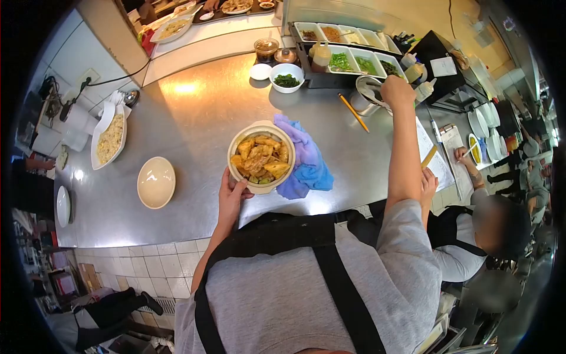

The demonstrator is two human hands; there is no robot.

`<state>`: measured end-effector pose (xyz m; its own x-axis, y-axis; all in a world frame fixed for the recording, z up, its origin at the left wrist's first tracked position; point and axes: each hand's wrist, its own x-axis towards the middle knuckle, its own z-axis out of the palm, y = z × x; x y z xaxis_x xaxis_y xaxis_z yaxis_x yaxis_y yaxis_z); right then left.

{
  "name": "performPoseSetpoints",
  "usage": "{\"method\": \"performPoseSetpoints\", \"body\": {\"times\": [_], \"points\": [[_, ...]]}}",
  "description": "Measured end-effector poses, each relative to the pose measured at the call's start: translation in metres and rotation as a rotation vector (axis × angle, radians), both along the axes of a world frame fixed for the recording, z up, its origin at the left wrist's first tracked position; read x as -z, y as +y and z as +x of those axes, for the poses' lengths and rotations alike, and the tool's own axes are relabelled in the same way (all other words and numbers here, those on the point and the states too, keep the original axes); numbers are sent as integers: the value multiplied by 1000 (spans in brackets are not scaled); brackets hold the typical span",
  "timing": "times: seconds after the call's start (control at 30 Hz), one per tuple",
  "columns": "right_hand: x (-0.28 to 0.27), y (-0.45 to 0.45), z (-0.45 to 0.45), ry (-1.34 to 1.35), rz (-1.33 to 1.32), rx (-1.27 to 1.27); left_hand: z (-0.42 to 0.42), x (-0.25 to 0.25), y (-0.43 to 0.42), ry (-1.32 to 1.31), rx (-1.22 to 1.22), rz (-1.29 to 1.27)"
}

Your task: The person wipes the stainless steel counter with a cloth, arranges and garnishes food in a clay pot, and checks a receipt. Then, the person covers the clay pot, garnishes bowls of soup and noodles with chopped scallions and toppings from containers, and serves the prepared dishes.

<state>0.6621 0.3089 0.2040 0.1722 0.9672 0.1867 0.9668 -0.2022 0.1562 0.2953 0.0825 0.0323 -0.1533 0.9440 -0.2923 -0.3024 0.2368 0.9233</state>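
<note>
One left hand [232, 190] on filled bowl [266, 189]

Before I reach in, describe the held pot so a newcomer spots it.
On the steel counter, find the blue-purple cloth. Just left of it, the left hand holds a round pot; golden-brown chunks fill it, unlike the empty beige bowl.

A busy restaurant kitchen: a steel counter [194, 118] carries a black rack [328, 81] of chopped toppings at its far right, a platter of rice [96, 150] toward its left end and a filled pot [268, 188] near its front edge. Plated food [174, 27] waits beyond the counter's far side. A co-worker in a black apron [451, 227] is at the counter's right, and floor tiles [177, 265] run along its near side.
</note>
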Motion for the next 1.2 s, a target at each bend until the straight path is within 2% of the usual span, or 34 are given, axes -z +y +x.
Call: {"method": "performPoseSetpoints", "body": {"times": [0.07, 0.17, 0.2, 0.27, 0.33, 0.47, 0.6, 0.73, 0.83, 1.03, 1.2], "points": [[19, 18, 4, -25, -59, -7, -4, 4, 0, -7, -11, -4], [31, 9, -4, -121, 325, -323, -16, 9, 3, -17, -46, 6], [35, 8, -7, -79, 388, -425, -18, 2, 3, -11, -66, -1], [38, -20, -35, 120, 89, -493, -27, 4, 4, 91, -76, 2], [78, -46, -52, 545, -161, -642, -37, 10, 5, 134, -68, 40], [127, -87, -93, 691, -215, -670, -41, 16, 6, 284, -133, 149], [93, -88, -117, 884, -97, -522, -40, 14, 11, 423, -157, 165], [90, -73, -153, 906, 112, -945, -46, 2, 28, 439, -46, 170], [116, -60, -191, 958, 68, -1168, -55, 5, 45, 231, 67, 80], [120, -57, -235, 801, -145, -1369, -66, 11, 58, 144, 202, 116], [122, -60, -231, 678, -180, -1354, -68, 12, 58, 159, 214, 91]]}}
